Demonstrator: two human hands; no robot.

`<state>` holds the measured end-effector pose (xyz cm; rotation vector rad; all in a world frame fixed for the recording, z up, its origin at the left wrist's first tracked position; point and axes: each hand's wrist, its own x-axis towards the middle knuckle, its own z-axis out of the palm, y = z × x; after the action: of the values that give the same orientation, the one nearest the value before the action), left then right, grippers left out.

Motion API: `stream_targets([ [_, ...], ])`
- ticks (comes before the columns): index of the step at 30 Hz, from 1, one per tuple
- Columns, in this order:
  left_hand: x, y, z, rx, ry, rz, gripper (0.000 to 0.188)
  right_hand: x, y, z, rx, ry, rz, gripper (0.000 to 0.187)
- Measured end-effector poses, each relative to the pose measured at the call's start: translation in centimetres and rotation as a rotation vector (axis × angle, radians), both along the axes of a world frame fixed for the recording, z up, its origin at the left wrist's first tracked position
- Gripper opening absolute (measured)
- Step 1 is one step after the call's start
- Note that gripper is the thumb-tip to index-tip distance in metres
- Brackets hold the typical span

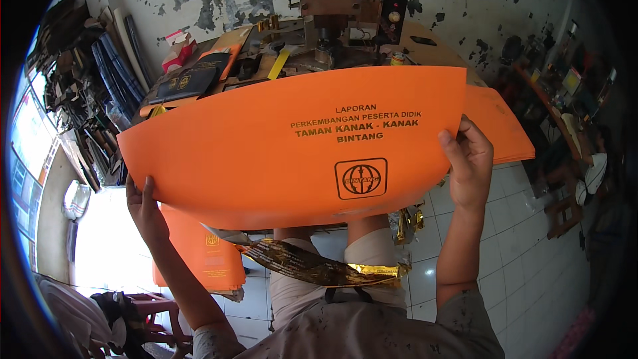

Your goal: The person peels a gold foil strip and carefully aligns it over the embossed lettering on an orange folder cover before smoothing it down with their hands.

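A wide orange printed sheet (232, 153) is held up in front of me, bowed along its length, with dark lettering and a boxed round emblem on its right half. My left hand (145, 209) grips its lower left edge between thumb and fingers. At the right edge, my right hand (470, 159) pinches it, thumb on the front. Below the sheet, a used strip of gold foil (299, 262) lies across my lap. The sheet hides much of the table behind it.
A stamping press (330, 0) stands on the workbench at the back. Stacked orange sheets (500, 126) lie at the right, with another orange stack (199, 249) low on the left. Dark folders (189, 80) rest at the back left. Foil scraps (407, 223) hang near my knee.
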<state>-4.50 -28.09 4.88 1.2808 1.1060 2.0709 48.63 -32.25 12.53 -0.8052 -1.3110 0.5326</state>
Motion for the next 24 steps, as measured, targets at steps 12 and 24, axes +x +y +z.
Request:
stream_targets([
  [12, 0.2, 0.5, -0.2, -0.025, -0.038, -0.054, 0.051, -0.1, -2.6, 1.5, 0.045, 0.006, -0.077, 0.015],
  [24, 0.7, 0.7, -1.1, -0.045, -0.068, -0.033, 0.056, 0.1, -2.7, 0.8, -0.003, 0.011, -0.105, 0.016],
])
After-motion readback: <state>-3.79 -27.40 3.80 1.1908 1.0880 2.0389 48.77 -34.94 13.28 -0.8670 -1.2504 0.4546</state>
